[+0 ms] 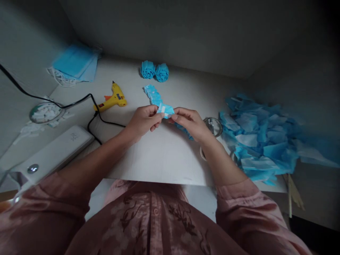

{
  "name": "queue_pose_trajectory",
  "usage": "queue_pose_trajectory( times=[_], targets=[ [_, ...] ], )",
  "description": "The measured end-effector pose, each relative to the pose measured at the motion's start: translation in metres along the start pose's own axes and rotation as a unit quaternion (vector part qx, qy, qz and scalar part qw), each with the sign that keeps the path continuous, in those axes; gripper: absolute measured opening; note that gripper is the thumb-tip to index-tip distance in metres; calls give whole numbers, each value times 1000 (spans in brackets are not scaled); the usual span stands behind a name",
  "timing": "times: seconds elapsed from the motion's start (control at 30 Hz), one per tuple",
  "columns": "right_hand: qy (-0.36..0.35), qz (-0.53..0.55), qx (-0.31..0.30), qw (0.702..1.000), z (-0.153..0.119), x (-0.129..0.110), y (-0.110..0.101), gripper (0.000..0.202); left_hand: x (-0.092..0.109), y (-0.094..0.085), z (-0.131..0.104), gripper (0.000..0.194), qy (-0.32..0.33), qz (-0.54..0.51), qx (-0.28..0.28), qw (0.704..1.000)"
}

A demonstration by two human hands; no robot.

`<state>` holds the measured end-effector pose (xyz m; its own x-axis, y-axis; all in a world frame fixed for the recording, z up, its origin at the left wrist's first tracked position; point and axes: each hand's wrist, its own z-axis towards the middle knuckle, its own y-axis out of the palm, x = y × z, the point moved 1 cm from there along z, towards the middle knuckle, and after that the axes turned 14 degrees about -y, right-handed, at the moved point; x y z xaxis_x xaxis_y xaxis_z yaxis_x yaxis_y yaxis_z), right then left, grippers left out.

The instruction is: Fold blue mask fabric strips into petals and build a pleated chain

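Between my two hands, above the middle of the table, is a pleated light-blue fabric strip (153,95) that looks like face-mask material. My left hand (143,120) pinches it at the left, thumb on top. Closed on its right side is my right hand (190,122), fingertips at the edge. A small white piece (163,109) lies on the strip between the thumbs. One end of the strip runs away toward the back, and more pleated blue material shows beneath my right hand. Two rolled blue rosettes (147,69) sit side by side behind it.
A yellow glue gun (113,99) with a black cord lies left. Farther left are blue face masks (77,62), a dish of white scraps (46,112) and a white power strip-like box (57,148). Cut blue pieces (257,131) are heaped right, beside a tape roll (214,126).
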<state>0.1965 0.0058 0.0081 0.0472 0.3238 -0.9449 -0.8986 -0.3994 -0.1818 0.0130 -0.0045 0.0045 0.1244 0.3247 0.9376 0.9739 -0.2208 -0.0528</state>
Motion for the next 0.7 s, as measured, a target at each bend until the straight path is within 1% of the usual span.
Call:
queue_pose_trajectory(
  times=[0.1, 0.2, 0.3, 0.43, 0.6, 0.7],
  targets=[
    [-10, 10, 24, 1000, 0, 4, 3, 40, -4, 2, 0, 19, 21, 48, -12, 999],
    [-25, -1, 34, 999, 0, 6, 6, 39, -7, 4, 0, 20, 65, 99, 3, 993],
    [-29, -26, 49, 998, 0, 6, 8, 40, -9, 5, 1, 20, 99, 114, 3, 989],
    [-38, -30, 77, 996, -2, 7, 6, 43, -7, 4, 1, 24, 96, 111, -22, 989],
    [-39, -27, 72, 996, -3, 9, 7, 43, -6, 2, 2, 20, 112, 127, 6, 986],
    [-42, -11, 70, 997, -3, 9, 5, 41, -7, 2, 4, 15, 108, 113, 14, 988]
  ],
)
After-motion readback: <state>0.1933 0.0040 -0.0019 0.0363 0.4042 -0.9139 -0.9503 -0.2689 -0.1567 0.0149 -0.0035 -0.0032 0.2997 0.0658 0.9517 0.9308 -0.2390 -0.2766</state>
